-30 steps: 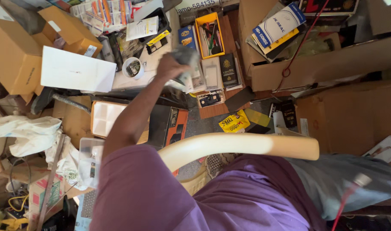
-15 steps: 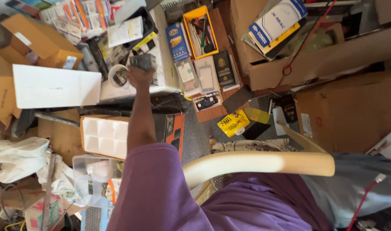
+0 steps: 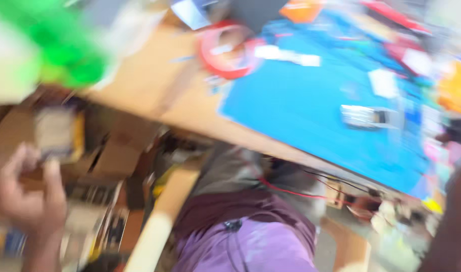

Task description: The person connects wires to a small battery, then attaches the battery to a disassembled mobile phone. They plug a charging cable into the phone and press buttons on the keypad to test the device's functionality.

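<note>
The whole view is smeared by motion. My left hand [image 3: 29, 194] is at the lower left, fingers curled around what looks like a small pale packet [image 3: 56, 132] with a yellow edge, held over cardboard boxes on the floor. A dark forearm, apparently my right arm [image 3: 449, 221], rises along the right edge towards the table's far corner; its hand is too blurred to read. A wooden table [image 3: 150, 90] crosses the top of the view, with a blue mat [image 3: 301, 116] on it. My purple shirt [image 3: 250, 247] fills the bottom middle.
On the table lie a red ring-shaped roll [image 3: 225, 53], a small silver and dark tool [image 3: 364, 117], white slips and coloured clutter at the right. A blurred green shape [image 3: 64, 50] is at top left. A pale armrest [image 3: 160, 221] and a red wire [image 3: 291, 191] lie below the table.
The view has swung from the cluttered floor up to the table with the blue mat. My left arm, stretched out to the pile before, is now drawn back near my body.
</note>
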